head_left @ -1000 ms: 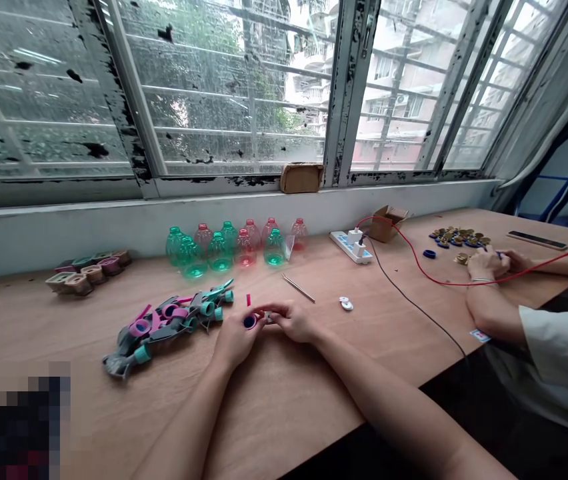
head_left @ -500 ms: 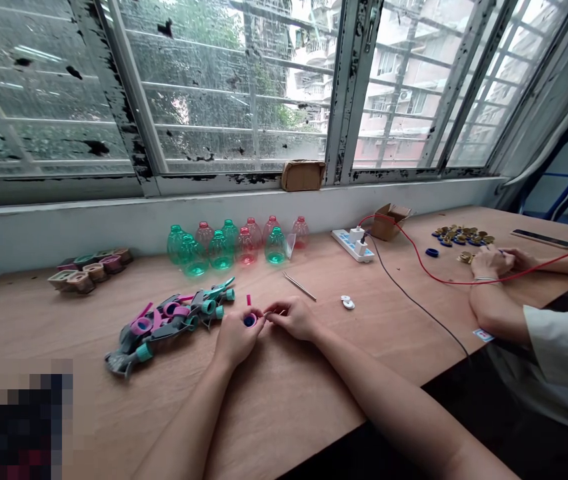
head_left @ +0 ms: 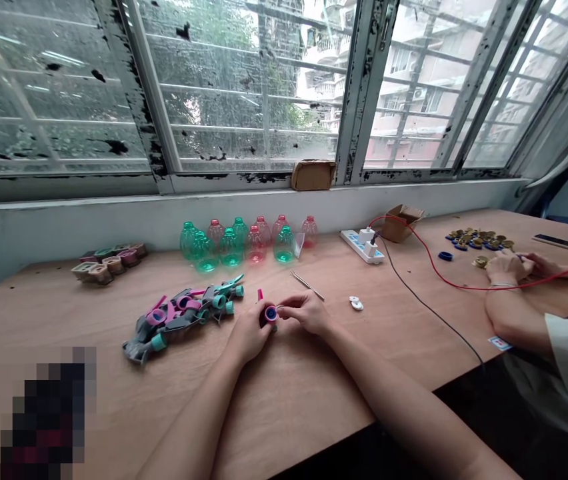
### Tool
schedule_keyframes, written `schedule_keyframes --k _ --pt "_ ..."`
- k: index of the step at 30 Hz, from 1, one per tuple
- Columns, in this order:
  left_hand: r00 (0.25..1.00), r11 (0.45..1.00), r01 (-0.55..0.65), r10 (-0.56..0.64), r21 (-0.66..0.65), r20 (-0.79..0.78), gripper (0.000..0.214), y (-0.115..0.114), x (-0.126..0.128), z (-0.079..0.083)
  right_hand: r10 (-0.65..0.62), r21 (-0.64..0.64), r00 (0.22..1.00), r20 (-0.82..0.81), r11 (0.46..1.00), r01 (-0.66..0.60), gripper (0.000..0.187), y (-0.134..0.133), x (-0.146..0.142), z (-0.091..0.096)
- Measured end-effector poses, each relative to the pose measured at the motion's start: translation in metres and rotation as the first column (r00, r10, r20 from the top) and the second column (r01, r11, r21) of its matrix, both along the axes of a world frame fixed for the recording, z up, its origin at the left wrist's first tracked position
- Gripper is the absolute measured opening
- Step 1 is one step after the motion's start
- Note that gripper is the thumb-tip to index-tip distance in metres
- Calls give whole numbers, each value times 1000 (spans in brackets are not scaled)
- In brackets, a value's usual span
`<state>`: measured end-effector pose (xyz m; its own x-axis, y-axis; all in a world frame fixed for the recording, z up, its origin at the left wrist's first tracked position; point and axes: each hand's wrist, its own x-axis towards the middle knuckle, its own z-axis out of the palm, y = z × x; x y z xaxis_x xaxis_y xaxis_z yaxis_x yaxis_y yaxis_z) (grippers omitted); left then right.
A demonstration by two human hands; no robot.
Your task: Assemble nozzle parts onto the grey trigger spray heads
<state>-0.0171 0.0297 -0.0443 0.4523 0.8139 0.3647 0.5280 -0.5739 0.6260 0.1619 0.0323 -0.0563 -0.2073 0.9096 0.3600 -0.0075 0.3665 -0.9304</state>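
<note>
My left hand (head_left: 253, 331) is closed around a trigger spray head (head_left: 271, 313). Its pink collar faces up toward me with dark blue inside, and a pink trigger pokes out beyond the fingers. Fingertips of my right hand (head_left: 307, 313) are pinched together just right of the collar; a tiny pale thing may be between them, too small to name. Left of my hands lies a pile of grey, pink and teal spray heads (head_left: 184, 313). Metal tweezers (head_left: 307, 285) rest beyond my right hand, and small white discs (head_left: 357, 304) lie to its right.
Several clear green bottles (head_left: 233, 252) and red bottles (head_left: 256, 247) stand by the wall. Small blocks (head_left: 109, 265) sit at the left. A power strip (head_left: 363, 247) with red and black cords is at right, near a co-worker's hands (head_left: 509, 268) and gold-and-blue parts (head_left: 479, 239).
The view has shifted slightly left. My left hand has turned the spray head so its collar opening shows more, and my right fingertips have drawn a little away from my left hand.
</note>
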Motion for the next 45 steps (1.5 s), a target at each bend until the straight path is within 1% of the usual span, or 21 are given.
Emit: schedule_keyframes --k 2,4,6,10,15,19,23,26,30,33,36,40,42,45 --pt "1000 1000 20 -20 -9 11 28 0 0 0 15 20 1000 -10 1000 -15 29 -2 -1 1" --pt "999 999 29 -29 -15 19 32 -1 0 0 45 8 999 -21 999 -45 34 -2 -1 -1" --pt "999 999 30 -30 -14 21 34 -1 1 1 48 -11 999 -9 999 -48 37 -2 -3 -3" --pt "1000 1000 18 -18 -25 -4 35 -2 2 2 -25 15 997 69 1000 24 31 -2 -6 -4" --pt "999 999 43 -44 -11 -14 35 -3 3 3 -20 78 993 112 997 11 29 -4 -6 0" --pt "998 999 44 -43 12 -37 30 -1 2 0 -92 151 984 155 986 68 25 -3 -5 -1" --pt "999 999 32 -30 28 -42 31 1 2 -3 -172 201 961 217 971 128 20 -3 -6 -2" --pt "999 999 30 -30 17 -36 35 1 2 -3 -203 208 947 250 966 152 17 -3 -8 -2" --pt "999 1000 25 -25 3 -23 38 0 3 -2 -203 195 945 256 968 155 14 -3 -10 -4" --pt "1000 1000 21 -20 15 -24 38 -1 4 -2 -217 221 938 269 962 159 14 -4 -11 -5" --pt "1000 1000 9 -9 7 -26 41 -2 4 0 -271 314 900 342 935 162 15 -6 -10 -2" --pt "1000 1000 27 -28 -6 -10 42 -3 4 1 -365 440 812 455 885 151 17 -11 -8 3" --pt "999 999 36 -36 3 -8 41 -2 4 0 -401 467 778 484 870 158 17 -13 -7 5" --pt "999 999 33 -32 16 -13 43 -1 4 -2 -415 474 756 507 866 157 16 -16 -8 7"
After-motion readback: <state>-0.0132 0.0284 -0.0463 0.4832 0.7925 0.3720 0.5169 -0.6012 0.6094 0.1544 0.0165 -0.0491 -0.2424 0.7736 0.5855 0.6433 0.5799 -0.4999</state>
